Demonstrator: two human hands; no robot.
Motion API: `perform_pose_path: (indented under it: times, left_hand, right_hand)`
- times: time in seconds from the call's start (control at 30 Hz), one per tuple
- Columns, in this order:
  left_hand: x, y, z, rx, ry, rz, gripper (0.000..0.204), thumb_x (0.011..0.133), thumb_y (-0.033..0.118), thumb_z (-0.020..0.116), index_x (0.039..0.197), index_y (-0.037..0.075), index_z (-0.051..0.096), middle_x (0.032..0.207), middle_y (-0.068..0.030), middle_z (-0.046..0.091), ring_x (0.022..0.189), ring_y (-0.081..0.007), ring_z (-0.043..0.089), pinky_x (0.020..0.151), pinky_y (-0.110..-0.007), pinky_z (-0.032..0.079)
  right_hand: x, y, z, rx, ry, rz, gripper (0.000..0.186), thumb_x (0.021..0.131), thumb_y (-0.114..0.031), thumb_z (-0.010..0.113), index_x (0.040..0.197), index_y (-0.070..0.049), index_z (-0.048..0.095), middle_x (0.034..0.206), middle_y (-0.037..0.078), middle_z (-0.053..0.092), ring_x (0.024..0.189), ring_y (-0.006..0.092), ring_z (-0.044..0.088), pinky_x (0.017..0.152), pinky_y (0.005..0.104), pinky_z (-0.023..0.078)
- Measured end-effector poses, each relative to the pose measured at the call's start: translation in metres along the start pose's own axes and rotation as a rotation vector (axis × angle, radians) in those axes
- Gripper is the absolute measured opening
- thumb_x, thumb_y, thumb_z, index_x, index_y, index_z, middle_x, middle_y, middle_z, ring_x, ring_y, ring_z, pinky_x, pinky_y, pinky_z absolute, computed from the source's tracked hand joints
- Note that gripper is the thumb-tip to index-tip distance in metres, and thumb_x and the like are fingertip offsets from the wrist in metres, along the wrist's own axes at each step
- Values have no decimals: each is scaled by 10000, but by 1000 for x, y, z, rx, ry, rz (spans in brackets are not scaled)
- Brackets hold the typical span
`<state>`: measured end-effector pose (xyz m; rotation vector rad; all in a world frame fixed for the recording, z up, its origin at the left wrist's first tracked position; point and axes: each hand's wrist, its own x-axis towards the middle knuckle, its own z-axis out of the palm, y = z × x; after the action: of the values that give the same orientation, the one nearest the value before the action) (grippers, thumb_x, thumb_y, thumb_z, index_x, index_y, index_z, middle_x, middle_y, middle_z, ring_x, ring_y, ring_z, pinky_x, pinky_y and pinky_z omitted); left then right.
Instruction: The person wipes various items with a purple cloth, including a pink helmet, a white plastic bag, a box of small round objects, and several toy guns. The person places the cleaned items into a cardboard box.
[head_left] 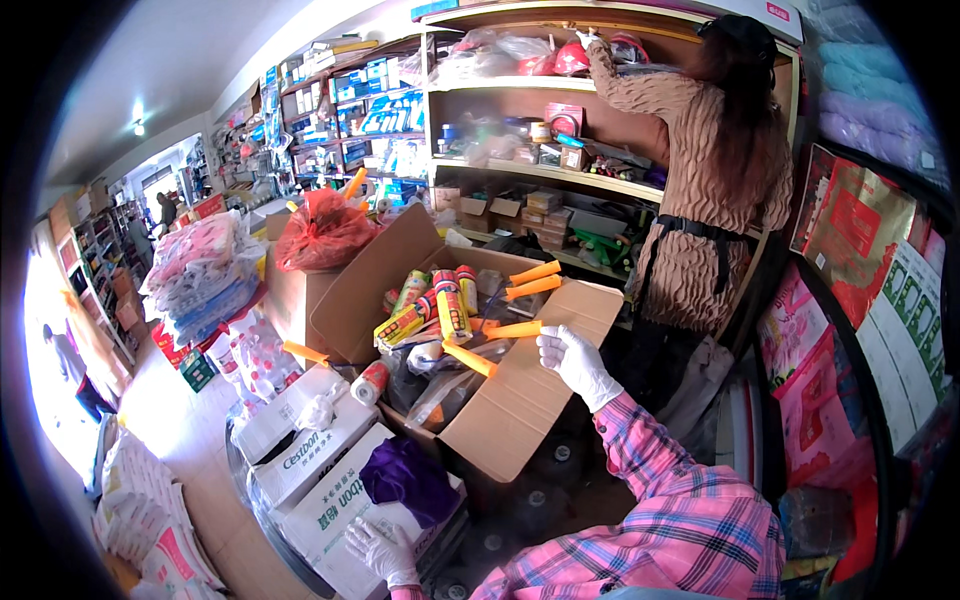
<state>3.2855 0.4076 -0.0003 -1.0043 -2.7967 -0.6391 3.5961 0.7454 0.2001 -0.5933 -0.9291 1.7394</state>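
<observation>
My right hand (572,366), in a white glove, is closed at the end of an orange-handled tool (515,330) above the open cardboard box (520,400); the tool's far end is hidden among the contents. My left hand (382,552), also gloved, lies with its fingers spread on a white carton (335,510). A crumpled purple cloth (410,482) rests on that carton, just beyond the left hand. Inside the box are several yellow-and-red wrapped rolls (450,306), clear plastic bags and more orange handles (533,287). Another orange handle (470,358) sticks up beside the right hand.
A red plastic bag (325,230) sits on a carton behind the box. Stacked packaged goods (205,275) stand at left. Ahead, a person (705,170) reaches up to a wooden shelf unit (545,170). Bottles (260,350) stand by the cartons; a rack of printed packages (850,330) is at right.
</observation>
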Motion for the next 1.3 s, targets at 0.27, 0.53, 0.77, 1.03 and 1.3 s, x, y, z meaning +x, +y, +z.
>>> perform_pose_path:
  times: [0.27,0.53,0.77,1.03,1.3]
  left_hand:
    - [0,3,-6,18,-42,-7,842,792,417,611,1433,-49,325,1492,-278,278,1422,-410,188,1186,-470,90]
    - [0,-1,0,12,1,20,830,793,410,625,1424,-47,338,1468,-278,325,1416,-404,208,1183,-488,90]
    - [-1,-3,0,4,10,25,826,789,402,621,1419,-52,340,1473,-280,314,1414,-401,212,1184,-481,97]
    - [1,5,-7,-9,14,36,826,787,395,630,1406,-68,341,1459,-276,334,1409,-404,219,1177,-494,115]
    - [5,8,-12,4,0,44,790,828,417,591,1415,-52,348,1472,-277,316,1407,-407,221,1173,-498,109]
  right_hand:
    - [0,9,1,-37,7,13,378,965,-359,548,1135,-27,610,990,103,682,788,174,654,729,342,550]
    - [-1,14,3,-46,-2,16,364,969,-344,540,1127,-24,613,985,103,685,792,169,658,721,332,551]
    - [-4,22,8,-46,5,65,338,971,-310,537,1123,-19,617,982,101,686,790,165,664,712,322,555]
    - [-2,36,8,-176,-139,149,320,982,-272,519,1144,-12,612,985,92,681,804,158,661,727,300,550]
    - [-4,48,27,-500,-333,278,312,993,-257,494,1158,-18,608,988,84,670,813,150,661,738,312,557]
